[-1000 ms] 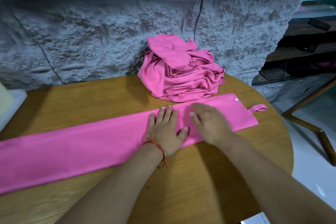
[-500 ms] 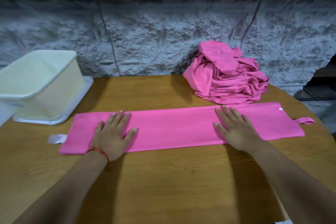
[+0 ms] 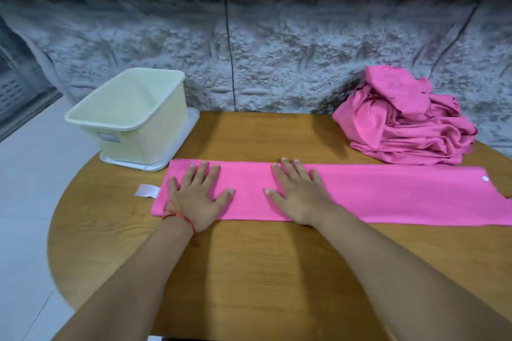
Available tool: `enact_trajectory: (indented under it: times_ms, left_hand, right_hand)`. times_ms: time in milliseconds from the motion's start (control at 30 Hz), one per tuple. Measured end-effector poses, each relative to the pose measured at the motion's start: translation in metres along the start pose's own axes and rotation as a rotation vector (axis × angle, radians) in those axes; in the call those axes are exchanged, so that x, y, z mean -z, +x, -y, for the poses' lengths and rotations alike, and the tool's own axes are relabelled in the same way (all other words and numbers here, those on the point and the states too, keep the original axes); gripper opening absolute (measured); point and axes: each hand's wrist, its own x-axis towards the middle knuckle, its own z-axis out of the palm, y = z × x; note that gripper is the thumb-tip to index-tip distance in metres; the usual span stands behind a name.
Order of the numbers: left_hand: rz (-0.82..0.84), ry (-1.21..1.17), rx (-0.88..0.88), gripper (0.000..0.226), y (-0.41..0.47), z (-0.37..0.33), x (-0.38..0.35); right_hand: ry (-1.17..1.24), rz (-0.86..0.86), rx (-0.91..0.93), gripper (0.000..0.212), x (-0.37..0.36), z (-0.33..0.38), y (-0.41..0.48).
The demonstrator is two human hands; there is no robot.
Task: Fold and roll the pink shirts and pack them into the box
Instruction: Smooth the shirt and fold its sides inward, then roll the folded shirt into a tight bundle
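Observation:
A pink shirt (image 3: pixel 388 194), folded into a long flat strip, lies across the round wooden table (image 3: pixel 249 271) from left to right. My left hand (image 3: pixel 198 196) presses flat on the strip's left end, fingers spread. My right hand (image 3: pixel 297 192) lies flat on the strip near its middle, fingers straight. A white label (image 3: pixel 146 191) sticks out past the left end. At the back right, a heap of crumpled pink shirts (image 3: pixel 404 122) rests against the wall. The cream plastic box (image 3: pixel 130 116) stands open and empty at the back left, on a white lid (image 3: pixel 155 165).
A rough grey stone wall (image 3: pixel 277 63) runs right behind the table. White floor tiles (image 3: pixel 25 202) show to the left, beyond the table's curved edge. The strip's right end runs out of view.
My view has swung left, bringing the box fully into sight. Both hands slid left along the strip; the left one now sits at its end and the right one near its middle.

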Motion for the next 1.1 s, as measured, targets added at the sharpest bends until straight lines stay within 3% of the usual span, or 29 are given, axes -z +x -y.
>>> enact_trajectory:
  times_ms: [167,333,533,900,1100]
  left_hand:
    - [0.001,0.025,-0.047,0.098,-0.009,-0.02,-0.01]
    - [-0.011,-0.02,0.003,0.094,-0.031,-0.063,-0.025]
    - [-0.019,-0.013,-0.002,0.091,-0.036,-0.034,-0.018]
    - [0.056,-0.058,0.072,0.071,-0.012,0.037,0.013]
    - [-0.168,-0.3,0.104,0.045,-0.016,0.056,0.014]
  right_hand:
    - [-0.008,-0.14,0.16,0.066,-0.002,0.044,0.007]
    - [0.088,-0.254,0.147,0.06,0.001,0.026,-0.016]
    - [-0.007,-0.058,0.154,0.069,-0.009,-0.028,-0.035]
    - [-0.032,-0.049,0.042,0.073,-0.011,-0.064,-0.059]
    - [-0.078,0.032,-0.038,0.076,-0.002,-0.061,-0.065]
